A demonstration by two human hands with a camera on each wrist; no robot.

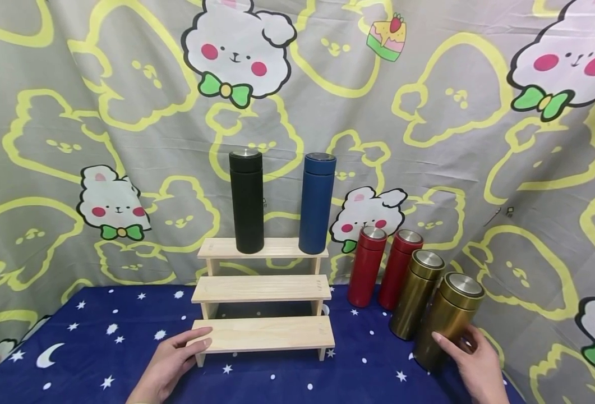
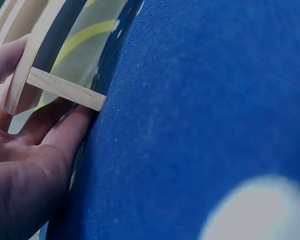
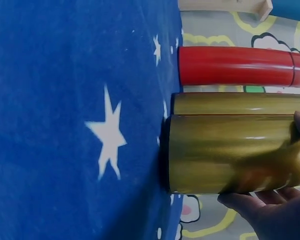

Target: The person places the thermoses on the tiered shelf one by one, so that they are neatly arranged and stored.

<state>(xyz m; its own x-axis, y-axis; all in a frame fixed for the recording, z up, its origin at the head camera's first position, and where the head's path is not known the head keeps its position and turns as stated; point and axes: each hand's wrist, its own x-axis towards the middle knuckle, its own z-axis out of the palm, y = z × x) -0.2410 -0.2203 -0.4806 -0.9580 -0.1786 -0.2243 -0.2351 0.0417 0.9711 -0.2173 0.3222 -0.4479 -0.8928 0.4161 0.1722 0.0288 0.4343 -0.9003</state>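
Observation:
At the left end of the lowest step, my left hand grips a three-step wooden display stand. In the left wrist view its other fingers curl below the board, beside the leg. My right hand holds the nearest gold thermos flask around its lower body, thumb on the left side. The flask stands upright with a steel-topped lid, its base at the cloth in the right wrist view. Close behind it is a second gold thermos flask.
Two red thermos flasks stand behind the gold ones. On the top step are a black thermos flask at centre-left and a blue thermos flask at the right end. A star-patterned blue cloth covers the table; a cartoon-print curtain hangs behind.

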